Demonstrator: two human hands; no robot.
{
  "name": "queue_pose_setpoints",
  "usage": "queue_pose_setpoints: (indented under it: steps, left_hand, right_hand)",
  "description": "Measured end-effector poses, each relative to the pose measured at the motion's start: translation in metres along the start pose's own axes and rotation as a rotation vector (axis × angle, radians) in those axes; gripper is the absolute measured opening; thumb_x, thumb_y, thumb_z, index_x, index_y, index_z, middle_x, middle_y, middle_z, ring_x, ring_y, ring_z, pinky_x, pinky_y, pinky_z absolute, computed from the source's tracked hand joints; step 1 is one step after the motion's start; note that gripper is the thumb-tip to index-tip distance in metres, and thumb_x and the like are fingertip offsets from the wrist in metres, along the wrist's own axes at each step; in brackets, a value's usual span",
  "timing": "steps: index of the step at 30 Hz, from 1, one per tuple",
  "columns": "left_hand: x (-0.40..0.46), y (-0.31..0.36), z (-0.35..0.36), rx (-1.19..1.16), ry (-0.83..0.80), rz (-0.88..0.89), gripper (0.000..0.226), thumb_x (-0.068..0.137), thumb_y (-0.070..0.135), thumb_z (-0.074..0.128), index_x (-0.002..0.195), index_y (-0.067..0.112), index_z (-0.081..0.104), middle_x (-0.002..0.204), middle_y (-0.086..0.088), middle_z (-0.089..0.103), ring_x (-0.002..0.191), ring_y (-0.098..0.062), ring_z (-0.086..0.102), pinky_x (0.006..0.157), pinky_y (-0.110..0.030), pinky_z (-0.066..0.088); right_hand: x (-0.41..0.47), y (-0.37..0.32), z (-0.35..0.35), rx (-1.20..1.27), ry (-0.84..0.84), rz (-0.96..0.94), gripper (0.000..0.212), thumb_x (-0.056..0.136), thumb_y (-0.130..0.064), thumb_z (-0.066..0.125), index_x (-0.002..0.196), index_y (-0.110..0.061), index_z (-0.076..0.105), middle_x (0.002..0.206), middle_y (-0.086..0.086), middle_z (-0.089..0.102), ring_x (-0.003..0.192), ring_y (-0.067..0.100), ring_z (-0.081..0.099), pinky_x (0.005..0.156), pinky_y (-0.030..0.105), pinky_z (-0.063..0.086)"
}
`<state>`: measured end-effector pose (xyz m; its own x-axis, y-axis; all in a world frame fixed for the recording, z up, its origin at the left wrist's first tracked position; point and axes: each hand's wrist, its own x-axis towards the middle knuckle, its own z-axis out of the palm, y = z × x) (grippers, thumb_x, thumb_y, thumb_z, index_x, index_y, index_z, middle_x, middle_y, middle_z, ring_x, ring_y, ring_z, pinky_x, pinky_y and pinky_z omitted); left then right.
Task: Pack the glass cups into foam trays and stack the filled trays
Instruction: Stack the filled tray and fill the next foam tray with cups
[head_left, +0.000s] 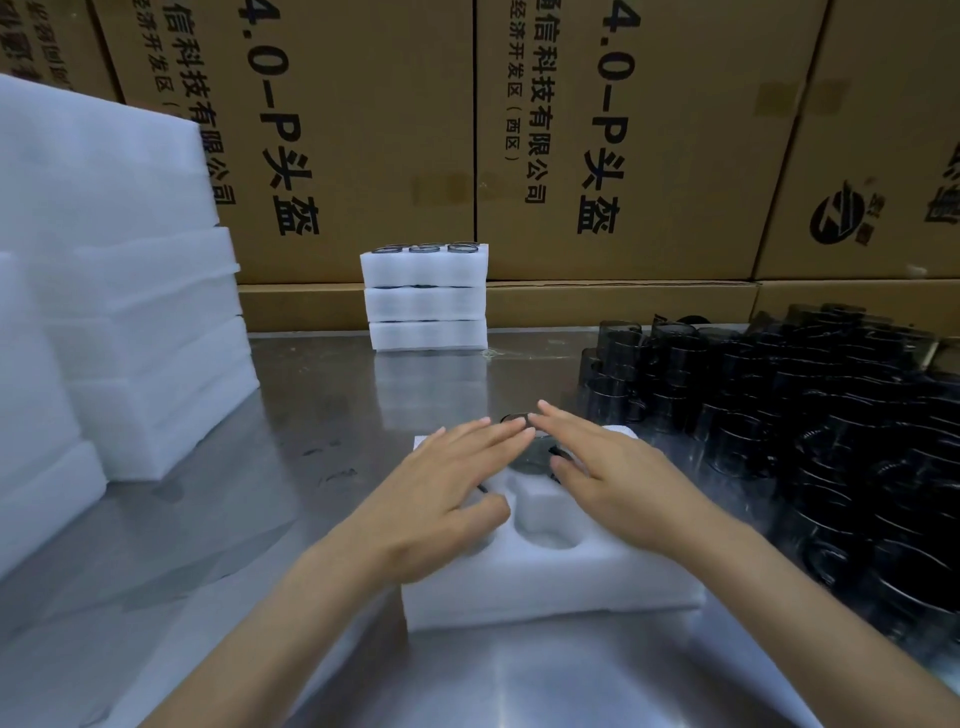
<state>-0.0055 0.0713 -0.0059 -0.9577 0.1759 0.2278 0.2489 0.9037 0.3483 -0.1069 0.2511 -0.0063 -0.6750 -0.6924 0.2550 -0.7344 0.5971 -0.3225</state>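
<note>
A white foam tray (550, 587) lies on the steel table in front of me. My left hand (441, 499) and my right hand (618, 478) rest flat on top of it, fingers spread, palms down over the cups set in it. A dark glass cup (532, 457) shows between the two hands, and another rim (514, 418) peeks out beyond the fingertips. One near pocket (548, 525) of the tray stands empty. At the back stands a stack of three filled foam trays (426, 299). A mass of loose dark glass cups (810, 431) covers the table on the right.
Tall piles of empty white foam trays (119, 291) fill the left side. Brown cardboard boxes (613, 140) with printed lettering form a wall behind the steel table (332, 410).
</note>
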Motion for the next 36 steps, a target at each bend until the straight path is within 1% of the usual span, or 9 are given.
queue_pose_setpoints:
  steps: [3, 8, 13, 16, 20, 23, 27, 31, 36]
  left_hand:
    - [-0.001, 0.001, 0.0, -0.004, -0.003, 0.001, 0.061, 0.083, 0.04, 0.029, 0.14, 0.05, 0.01, 0.149, 0.033, 0.008, 0.138, 0.014, -0.001, 0.118, -0.026, 0.0]
    - [0.0, 0.001, -0.001, -0.016, -0.021, -0.016, 0.064, 0.078, 0.039, 0.029, 0.141, 0.039, 0.035, 0.148, 0.026, 0.028, 0.139, 0.008, 0.009, 0.115, -0.021, 0.005]
    - [0.0, -0.003, 0.006, -0.069, 0.059, 0.008, 0.059, 0.078, 0.042, 0.03, 0.135, 0.042, 0.042, 0.141, 0.033, 0.034, 0.137, 0.012, 0.015, 0.113, -0.018, 0.01]
    - [-0.006, -0.01, 0.015, -0.308, 0.243, -0.015, 0.043, 0.083, 0.033, 0.037, 0.121, 0.048, 0.05, 0.13, 0.036, 0.047, 0.133, 0.012, 0.026, 0.11, -0.014, 0.019]
    - [-0.013, -0.021, 0.019, -0.562, 0.445, -0.119, 0.037, 0.08, 0.025, 0.044, 0.11, 0.031, 0.064, 0.128, 0.018, 0.056, 0.127, 0.0, 0.043, 0.107, -0.022, 0.03]
    - [-0.013, -0.027, 0.02, -0.493, 0.392, -0.139, 0.039, 0.075, 0.023, 0.042, 0.108, 0.034, 0.061, 0.131, 0.016, 0.051, 0.13, -0.001, 0.035, 0.11, -0.017, 0.019]
    - [-0.013, -0.028, 0.019, -0.46, 0.322, -0.135, 0.054, 0.06, 0.016, 0.04, 0.108, 0.04, 0.053, 0.125, 0.023, 0.047, 0.122, 0.015, 0.028, 0.1, 0.0, 0.015]
    - [-0.013, -0.032, 0.014, -0.4, 0.286, -0.154, 0.049, 0.057, 0.017, 0.042, 0.097, 0.041, 0.059, 0.112, 0.016, 0.055, 0.124, 0.004, 0.029, 0.094, 0.002, 0.017]
    - [-0.013, -0.034, 0.007, -0.382, 0.269, -0.149, 0.048, 0.05, 0.015, 0.043, 0.084, 0.042, 0.063, 0.1, 0.014, 0.058, 0.115, 0.008, 0.034, 0.09, 0.0, 0.023]
  right_hand:
    - [0.0, 0.0, 0.0, -0.01, -0.024, -0.001, 0.047, 0.099, -0.037, 0.037, 0.144, -0.043, 0.026, 0.152, -0.03, 0.013, 0.139, -0.005, 0.017, 0.103, 0.022, 0.025]
    - [0.0, -0.004, -0.002, -0.084, -0.179, 0.019, 0.057, 0.092, -0.064, 0.027, 0.144, -0.04, 0.032, 0.154, -0.026, 0.013, 0.141, -0.005, 0.005, 0.111, 0.029, 0.018]
    - [-0.005, -0.006, 0.0, -0.019, -0.139, 0.028, 0.065, 0.09, -0.065, 0.026, 0.147, -0.034, 0.028, 0.154, -0.023, 0.014, 0.142, -0.004, 0.006, 0.111, 0.021, 0.011]
    - [-0.007, -0.004, -0.001, 0.018, 0.03, 0.053, 0.057, 0.092, -0.06, 0.032, 0.142, -0.033, 0.039, 0.148, -0.02, 0.033, 0.139, 0.0, 0.019, 0.107, 0.021, 0.018]
    - [-0.004, 0.019, -0.015, 0.003, 0.394, 0.209, 0.041, 0.096, -0.039, 0.042, 0.133, -0.024, 0.052, 0.139, -0.008, 0.05, 0.13, 0.012, 0.038, 0.099, 0.031, 0.035]
    - [-0.009, 0.045, -0.023, -0.081, 0.359, 0.449, 0.044, 0.098, -0.031, 0.042, 0.14, -0.016, 0.042, 0.146, 0.002, 0.041, 0.136, 0.023, 0.03, 0.101, 0.041, 0.037]
    - [-0.013, 0.061, -0.014, -0.337, 0.186, 0.617, 0.045, 0.097, -0.029, 0.04, 0.138, -0.01, 0.037, 0.138, 0.012, 0.047, 0.131, 0.033, 0.034, 0.107, 0.047, 0.027]
    - [-0.013, 0.061, -0.009, -0.464, 0.193, 0.604, 0.043, 0.094, -0.03, 0.043, 0.133, -0.012, 0.039, 0.131, 0.011, 0.05, 0.121, 0.031, 0.043, 0.099, 0.042, 0.033]
    - [-0.011, 0.065, -0.009, -0.391, 0.325, 0.482, 0.04, 0.093, -0.024, 0.048, 0.132, -0.014, 0.045, 0.12, 0.006, 0.057, 0.112, 0.027, 0.049, 0.089, 0.038, 0.038]
